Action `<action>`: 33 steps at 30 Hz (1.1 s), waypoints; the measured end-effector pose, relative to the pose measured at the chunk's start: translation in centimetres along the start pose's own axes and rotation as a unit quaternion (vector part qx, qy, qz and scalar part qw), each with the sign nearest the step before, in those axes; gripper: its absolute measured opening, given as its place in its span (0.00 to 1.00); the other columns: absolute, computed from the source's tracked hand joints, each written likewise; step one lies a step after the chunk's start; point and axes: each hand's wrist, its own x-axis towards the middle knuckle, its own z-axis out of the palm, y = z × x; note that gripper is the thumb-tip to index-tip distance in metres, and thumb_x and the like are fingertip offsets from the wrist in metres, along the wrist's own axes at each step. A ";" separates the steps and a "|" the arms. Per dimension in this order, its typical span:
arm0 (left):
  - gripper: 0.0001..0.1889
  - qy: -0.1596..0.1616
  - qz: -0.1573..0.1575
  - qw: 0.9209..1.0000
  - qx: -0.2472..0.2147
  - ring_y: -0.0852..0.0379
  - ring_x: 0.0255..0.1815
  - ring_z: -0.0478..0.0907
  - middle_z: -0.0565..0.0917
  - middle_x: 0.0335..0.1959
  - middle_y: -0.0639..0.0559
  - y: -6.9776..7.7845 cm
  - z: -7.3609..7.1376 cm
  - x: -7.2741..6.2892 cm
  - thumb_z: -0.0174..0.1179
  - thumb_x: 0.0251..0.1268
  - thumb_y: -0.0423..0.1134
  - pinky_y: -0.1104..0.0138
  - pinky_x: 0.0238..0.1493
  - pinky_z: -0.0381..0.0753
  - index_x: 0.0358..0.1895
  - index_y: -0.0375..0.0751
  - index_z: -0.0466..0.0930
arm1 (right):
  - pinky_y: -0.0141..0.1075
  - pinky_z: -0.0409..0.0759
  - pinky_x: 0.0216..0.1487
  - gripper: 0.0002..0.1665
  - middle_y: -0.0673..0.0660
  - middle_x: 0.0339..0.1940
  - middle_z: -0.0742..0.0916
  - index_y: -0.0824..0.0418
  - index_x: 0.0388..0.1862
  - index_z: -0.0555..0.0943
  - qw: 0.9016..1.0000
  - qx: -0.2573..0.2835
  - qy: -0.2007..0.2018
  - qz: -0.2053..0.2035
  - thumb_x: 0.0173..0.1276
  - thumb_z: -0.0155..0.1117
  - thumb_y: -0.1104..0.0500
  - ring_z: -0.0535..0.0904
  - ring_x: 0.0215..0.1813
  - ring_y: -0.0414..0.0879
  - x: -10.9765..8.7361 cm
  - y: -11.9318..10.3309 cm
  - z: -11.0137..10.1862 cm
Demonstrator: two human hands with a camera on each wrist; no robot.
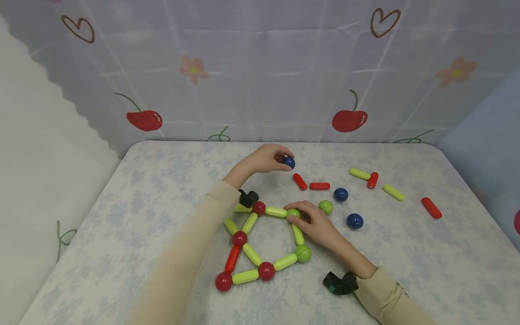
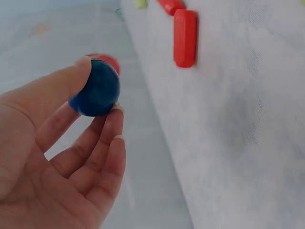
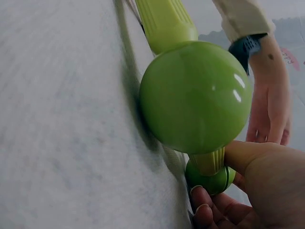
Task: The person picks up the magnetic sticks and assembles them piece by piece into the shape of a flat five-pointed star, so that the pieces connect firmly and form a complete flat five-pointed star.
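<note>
My left hand (image 1: 268, 159) is raised above the far part of the table and pinches a blue ball (image 1: 289, 162) between thumb and fingertips. In the left wrist view the blue ball (image 2: 96, 89) sits against the thumb tip. My right hand (image 1: 316, 222) holds a green ball (image 1: 293, 214) at the upper right corner of a frame of rods and balls. That frame has yellow-green rods (image 1: 253, 254), a red rod (image 1: 232, 259), red balls (image 1: 266, 271) and another green ball (image 1: 303, 253). My left forearm hides part of its left side.
Beyond the right hand lie a loose green ball (image 1: 326, 207) and two blue balls (image 1: 341, 194). Loose red rods (image 1: 319, 186) and yellow-green rods (image 1: 393, 192) are scattered at the back right. A printed curtain (image 1: 260, 81) hangs behind the table's far edge.
</note>
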 end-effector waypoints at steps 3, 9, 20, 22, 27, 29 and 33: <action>0.20 0.035 -0.004 0.998 -0.042 0.54 0.45 0.76 0.79 0.46 0.46 -1.5 -1.4 -3.6 0.63 0.61 0.36 0.66 0.47 0.74 0.56 0.36 0.76 | 0.34 0.69 0.30 0.15 0.50 0.35 0.77 0.57 0.52 0.80 1.000 -0.005 0.001 0.008 0.66 0.63 0.59 0.69 0.31 0.45 0.0 -0.1 -0.1; 0.20 0.094 -0.032 0.990 -0.104 0.50 0.45 0.76 0.79 0.46 0.44 -5.2 -1.4 -11.5 0.65 0.59 0.33 0.61 0.47 0.76 0.54 0.34 0.76 | 0.34 0.69 0.29 0.15 0.49 0.33 0.77 0.58 0.51 0.80 1.000 -0.008 0.006 0.003 0.65 0.64 0.60 0.69 0.31 0.44 0.0 0.0 0.0; 0.19 0.092 -0.080 0.986 -0.114 0.50 0.47 0.75 0.80 0.45 0.48 -9.8 1.2 -18.0 0.67 0.56 0.36 0.57 0.49 0.74 0.52 0.37 0.78 | 0.34 0.68 0.29 0.14 0.50 0.33 0.77 0.58 0.51 0.80 1.000 0.003 0.004 0.013 0.66 0.63 0.61 0.68 0.31 0.46 0.0 -0.1 0.0; 0.19 0.087 -0.073 0.987 -0.111 0.51 0.47 0.75 0.80 0.46 0.49 -10.1 1.5 -18.1 0.68 0.56 0.36 0.58 0.48 0.74 0.52 0.38 0.78 | 0.34 0.68 0.30 0.14 0.50 0.34 0.77 0.58 0.51 0.81 1.000 0.004 0.004 0.014 0.66 0.63 0.60 0.69 0.31 0.45 0.0 -0.1 0.0; 0.19 0.085 -0.057 0.990 -0.096 0.53 0.45 0.75 0.80 0.45 0.51 -10.4 2.1 -18.3 0.68 0.55 0.34 0.59 0.45 0.75 0.51 0.40 0.79 | 0.34 0.69 0.30 0.15 0.50 0.34 0.77 0.58 0.51 0.80 1.000 0.005 0.000 0.013 0.66 0.63 0.59 0.69 0.31 0.45 0.0 0.0 0.1; 0.19 0.089 -0.053 0.990 -0.092 0.53 0.45 0.74 0.80 0.45 0.50 -10.5 2.3 -18.3 0.68 0.55 0.33 0.59 0.45 0.74 0.52 0.39 0.79 | 0.34 0.68 0.29 0.15 0.50 0.33 0.76 0.58 0.51 0.80 1.000 0.007 0.001 0.011 0.66 0.63 0.59 0.68 0.31 0.45 0.0 0.0 0.1; 0.20 0.090 -0.043 0.990 -0.099 0.50 0.45 0.74 0.80 0.46 0.48 -10.3 2.5 -18.2 0.68 0.55 0.32 0.56 0.46 0.74 0.52 0.37 0.78 | 0.34 0.68 0.29 0.14 0.50 0.33 0.77 0.58 0.51 0.81 1.000 0.008 0.003 0.010 0.66 0.63 0.59 0.68 0.31 0.45 0.0 -0.1 0.1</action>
